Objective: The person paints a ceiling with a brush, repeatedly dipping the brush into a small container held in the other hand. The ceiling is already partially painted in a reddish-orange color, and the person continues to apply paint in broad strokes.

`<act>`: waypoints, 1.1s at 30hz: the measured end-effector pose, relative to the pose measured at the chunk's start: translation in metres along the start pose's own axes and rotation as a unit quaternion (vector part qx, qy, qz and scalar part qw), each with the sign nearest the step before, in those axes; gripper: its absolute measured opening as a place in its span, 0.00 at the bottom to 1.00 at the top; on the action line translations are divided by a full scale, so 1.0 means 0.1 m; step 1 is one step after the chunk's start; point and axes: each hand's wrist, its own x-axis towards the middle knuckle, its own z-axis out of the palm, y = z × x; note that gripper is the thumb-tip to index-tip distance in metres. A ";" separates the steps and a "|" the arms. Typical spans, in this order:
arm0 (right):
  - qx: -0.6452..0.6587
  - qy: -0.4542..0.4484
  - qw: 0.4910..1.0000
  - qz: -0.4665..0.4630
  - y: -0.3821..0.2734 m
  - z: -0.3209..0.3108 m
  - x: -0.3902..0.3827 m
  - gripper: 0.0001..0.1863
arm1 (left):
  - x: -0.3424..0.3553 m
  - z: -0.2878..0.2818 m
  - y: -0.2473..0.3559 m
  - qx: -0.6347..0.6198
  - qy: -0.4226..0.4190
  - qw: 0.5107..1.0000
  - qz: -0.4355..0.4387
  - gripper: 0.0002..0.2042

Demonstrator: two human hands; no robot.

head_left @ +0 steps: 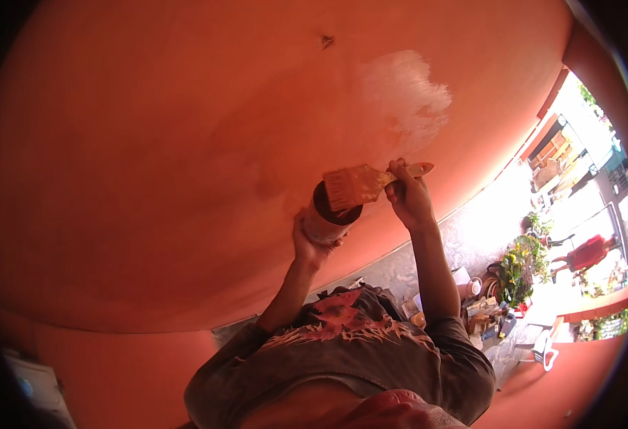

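My left hand [312,247] is wrapped round a paint can [321,223], holding it tilted in front of the wall with its dark mouth upward. In my right hand [408,194] is a wide paintbrush [360,187], gripped by its handle. The brush lies almost level, and its paint-coated bristles are at the rim of the can, partly over the mouth. How much paint the can holds is too dark to tell. Above both hands, the orange-red wall [185,143] carries a pale, whitish brushed patch [408,96].
A small dark mark [327,41] shows high on the wall. On the floor to the right are mixed items [487,318] beside a leafy plant [520,268]. Beyond a bright opening, a person in red [591,252] is outside. A white door [35,386] shows at lower left.
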 end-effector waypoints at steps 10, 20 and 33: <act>0.084 -0.077 0.991 0.064 0.28 -0.35 0.07 0.05 | 0.05 -0.04 0.03 0.027 0.004 0.999 -0.025 0.34; 0.041 -0.160 0.982 0.095 0.30 -0.36 0.07 0.09 | 0.04 -0.08 0.00 0.019 -0.017 1.000 -0.001 0.35; 0.185 -0.138 0.967 0.103 0.38 -0.35 0.24 0.13 | 0.04 -0.11 -0.07 -0.041 -0.012 0.999 0.002 0.37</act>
